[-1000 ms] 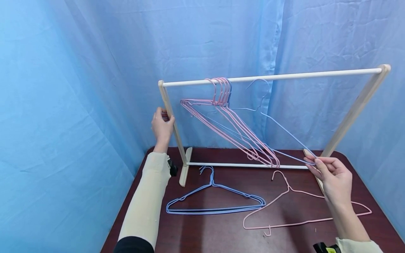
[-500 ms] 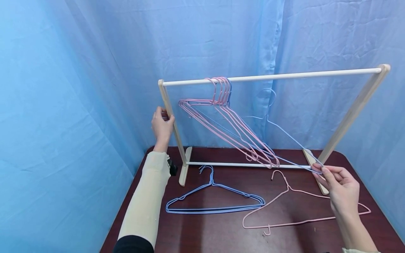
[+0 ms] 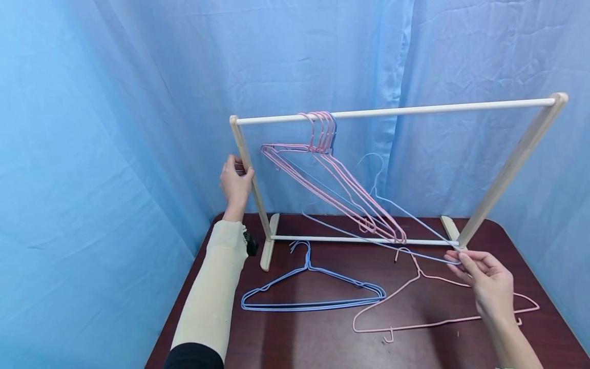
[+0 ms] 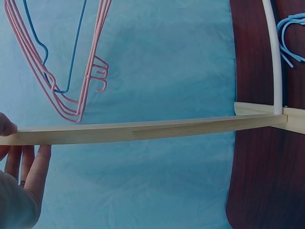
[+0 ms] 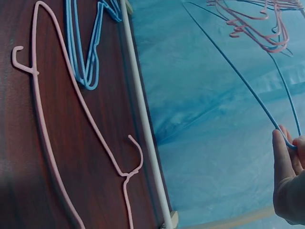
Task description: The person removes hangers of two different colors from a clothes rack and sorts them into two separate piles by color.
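Observation:
My left hand [image 3: 236, 182] grips the left wooden post [image 4: 133, 133] of a small clothes rack, thumb on one side and fingers on the other. My right hand [image 3: 494, 282] pinches one corner of a blue wire hanger [image 5: 243, 80]. In the head view, this hanger tilts across the rack's opening, its hook well below the white top rail [image 3: 442, 110]. Several pink hangers [image 3: 318, 149] and a blue hanger [image 3: 335, 130] hang bunched on the rail's left part. The held hanger's lower bar passes below them in that view.
A few blue hangers [image 3: 313, 309] lie stacked on the dark red table [image 3: 332, 348]. A pink hanger [image 3: 428, 326] lies to their right, below my right hand. The white lower bar [image 3: 322, 239] joins the rack's feet. Blue curtains [image 3: 138, 102] surround the table.
The held blue hanger's hook has dropped from rail height to well below it. My right hand moved right and down, then back left. My left hand stayed on the post.

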Demonstrator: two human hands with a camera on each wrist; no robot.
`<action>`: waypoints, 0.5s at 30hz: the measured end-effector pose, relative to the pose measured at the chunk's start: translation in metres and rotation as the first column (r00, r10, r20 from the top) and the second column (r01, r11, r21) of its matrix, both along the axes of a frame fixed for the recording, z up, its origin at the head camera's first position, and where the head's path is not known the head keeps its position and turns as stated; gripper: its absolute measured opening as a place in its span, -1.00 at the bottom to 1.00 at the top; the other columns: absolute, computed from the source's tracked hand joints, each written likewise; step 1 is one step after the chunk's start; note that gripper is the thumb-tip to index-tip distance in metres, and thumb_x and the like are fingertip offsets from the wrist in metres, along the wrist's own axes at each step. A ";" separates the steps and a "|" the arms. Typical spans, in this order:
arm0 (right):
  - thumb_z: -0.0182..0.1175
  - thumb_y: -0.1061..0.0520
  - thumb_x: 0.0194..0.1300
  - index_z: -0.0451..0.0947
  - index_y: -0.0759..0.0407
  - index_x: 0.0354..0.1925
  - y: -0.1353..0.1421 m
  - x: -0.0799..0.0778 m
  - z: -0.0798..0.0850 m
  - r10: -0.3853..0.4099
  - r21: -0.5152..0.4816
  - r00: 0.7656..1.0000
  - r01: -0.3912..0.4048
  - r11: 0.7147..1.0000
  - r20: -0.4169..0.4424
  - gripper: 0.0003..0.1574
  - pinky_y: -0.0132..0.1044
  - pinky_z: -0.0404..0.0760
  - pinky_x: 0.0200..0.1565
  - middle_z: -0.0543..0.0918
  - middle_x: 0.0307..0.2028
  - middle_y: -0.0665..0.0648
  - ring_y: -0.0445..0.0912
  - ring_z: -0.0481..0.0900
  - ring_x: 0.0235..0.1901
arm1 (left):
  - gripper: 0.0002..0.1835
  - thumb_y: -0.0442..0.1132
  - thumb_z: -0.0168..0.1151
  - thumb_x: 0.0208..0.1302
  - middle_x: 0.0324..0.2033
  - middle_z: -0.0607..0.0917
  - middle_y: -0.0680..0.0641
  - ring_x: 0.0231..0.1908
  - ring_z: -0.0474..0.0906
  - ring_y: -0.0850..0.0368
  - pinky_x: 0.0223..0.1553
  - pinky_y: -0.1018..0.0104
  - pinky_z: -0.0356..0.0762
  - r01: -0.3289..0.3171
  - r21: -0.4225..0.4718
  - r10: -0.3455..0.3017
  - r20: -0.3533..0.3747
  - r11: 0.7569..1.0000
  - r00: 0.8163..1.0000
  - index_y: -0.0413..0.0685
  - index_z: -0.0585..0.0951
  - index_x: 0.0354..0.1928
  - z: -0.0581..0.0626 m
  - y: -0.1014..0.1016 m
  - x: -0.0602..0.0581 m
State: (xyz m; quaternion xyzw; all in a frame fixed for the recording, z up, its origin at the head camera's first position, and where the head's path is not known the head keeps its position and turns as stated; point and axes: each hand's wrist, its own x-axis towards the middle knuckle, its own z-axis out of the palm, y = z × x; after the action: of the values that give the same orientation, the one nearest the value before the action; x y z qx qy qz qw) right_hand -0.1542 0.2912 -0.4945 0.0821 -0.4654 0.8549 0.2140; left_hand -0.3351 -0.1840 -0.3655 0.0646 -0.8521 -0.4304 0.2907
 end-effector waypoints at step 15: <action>-0.04 0.52 0.40 0.61 0.37 -0.16 -0.008 -0.002 -0.029 0.187 0.075 0.973 -0.198 0.977 0.137 -0.71 -0.24 0.71 -0.17 0.81 -0.29 0.25 -0.04 0.82 -0.24 | -0.81 -0.24 0.19 0.35 -0.06 0.61 -0.24 -0.01 0.64 -0.12 0.08 -0.02 0.57 0.004 0.002 -0.004 -0.007 1.000 1.000 -0.17 0.49 -0.09 0.000 0.001 0.000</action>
State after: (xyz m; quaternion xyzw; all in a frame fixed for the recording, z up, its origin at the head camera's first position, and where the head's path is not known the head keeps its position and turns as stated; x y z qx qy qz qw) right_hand -0.1560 0.2831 -0.5236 0.0808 -0.5051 0.8539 0.0957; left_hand -0.3349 -0.1831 -0.3651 0.0616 -0.8506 -0.4323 0.2928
